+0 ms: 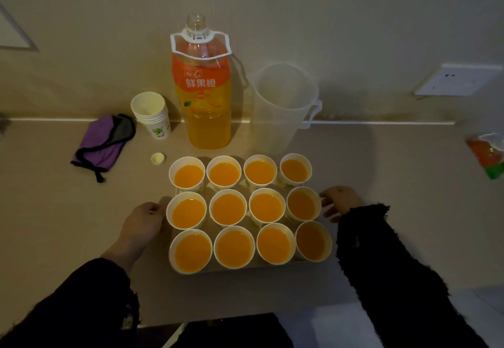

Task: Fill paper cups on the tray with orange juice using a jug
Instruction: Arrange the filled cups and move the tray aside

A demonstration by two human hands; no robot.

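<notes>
Twelve paper cups (pixel 228 209) stand in three rows of four on a flat tray (pixel 245 268), each holding orange juice close to its rim. Between the two hands they fill nearly the whole tray, so only its front edge and a strip at the back left corner show.

At the tray's left side, the left hand (pixel 141 225) rests with its fingers (pixel 155 208) curled together against the tray edge, just beside the leftmost cup of the middle row. Whether the fingertips grip the edge or only touch it cannot be told, since they are hidden behind the cup wall. The right hand (pixel 341 201) lies at the opposite side, its fingers slightly apart and bent, the tips touching or almost touching the rightmost cup of the middle row. Both forearms wear dark fuzzy sleeves (pixel 381 266).

Beyond the fingers, past the far row of cups, an empty translucent jug (pixel 283 105) stands upright on the table (pixel 381 170), handle turned to the right. Just left of it is an uncapped juice bottle (pixel 203 96), partly full, with a white carry handle. Its small cap (pixel 158 158) lies beyond the left fingertips. A stack of spare cups (pixel 151 114) and a purple cloth pouch (pixel 105 140) sit farther left, well apart from the tray.
</notes>
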